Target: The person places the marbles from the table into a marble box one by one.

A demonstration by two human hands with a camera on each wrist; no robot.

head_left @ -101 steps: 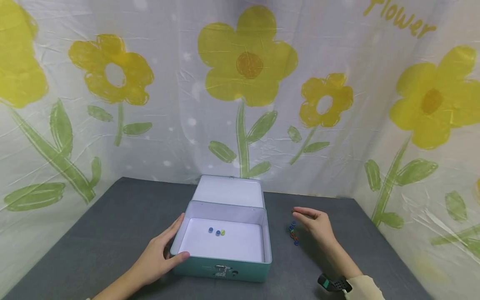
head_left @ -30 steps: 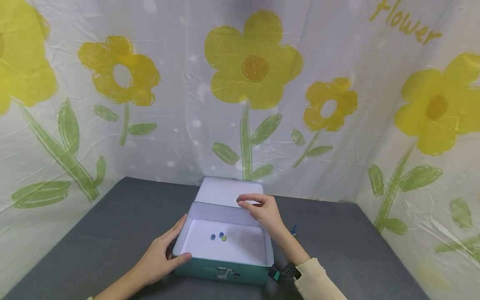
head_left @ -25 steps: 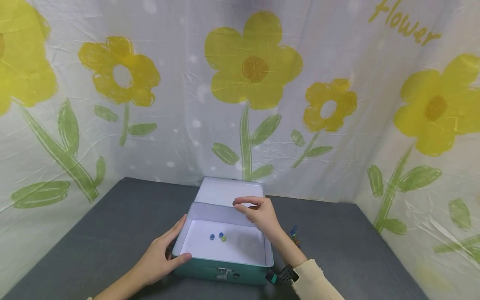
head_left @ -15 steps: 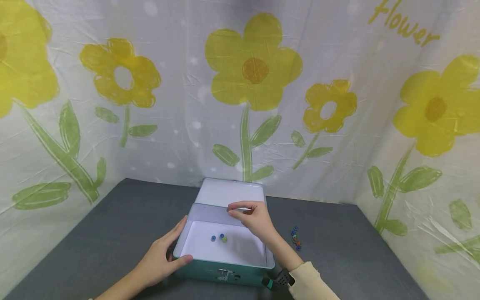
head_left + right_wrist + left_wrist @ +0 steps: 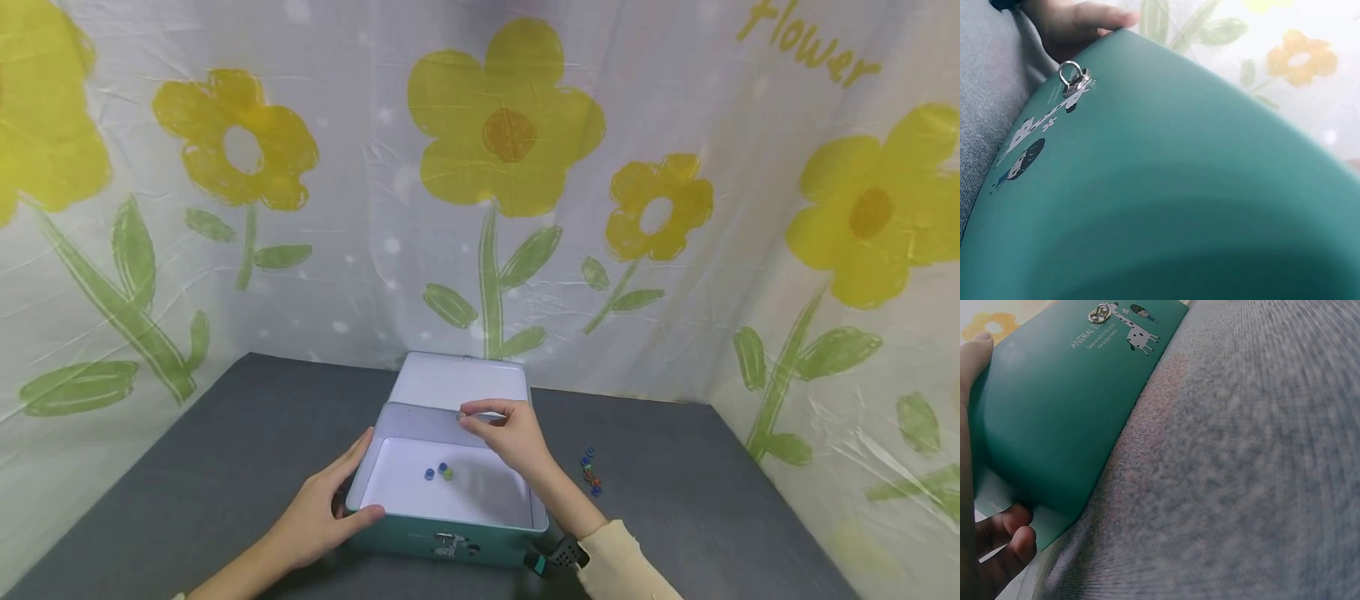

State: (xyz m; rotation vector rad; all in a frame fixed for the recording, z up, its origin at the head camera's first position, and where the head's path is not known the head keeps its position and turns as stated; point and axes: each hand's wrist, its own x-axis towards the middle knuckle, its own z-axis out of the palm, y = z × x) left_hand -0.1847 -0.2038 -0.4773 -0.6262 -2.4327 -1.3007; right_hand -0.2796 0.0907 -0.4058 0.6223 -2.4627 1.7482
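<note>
A teal tin box (image 5: 450,540) stands with its lid (image 5: 457,379) swung back, showing a white inside. My left hand (image 5: 318,512) holds its left side, thumb over the front corner and fingers along the outer wall. In the left wrist view, fingertips (image 5: 1013,528) press the box's side. Over the back of the box, my right hand (image 5: 506,433) pinches a small bead (image 5: 461,416) between thumb and fingers; its colour is hard to tell. On the box floor lie two blue beads (image 5: 429,474) and a yellow-green bead (image 5: 447,474).
Right of the box, several blue, green and orange beads (image 5: 591,478) lie in a short line on the dark grey tabletop (image 5: 675,500). A flower-printed curtain (image 5: 360,208) hangs behind the table. A metal clasp (image 5: 1072,78) sits on the box front.
My right hand has moved left from the beads on the table to above the box, carrying a small bead, and has come slightly lower in the last second. My left hand keeps its hold.
</note>
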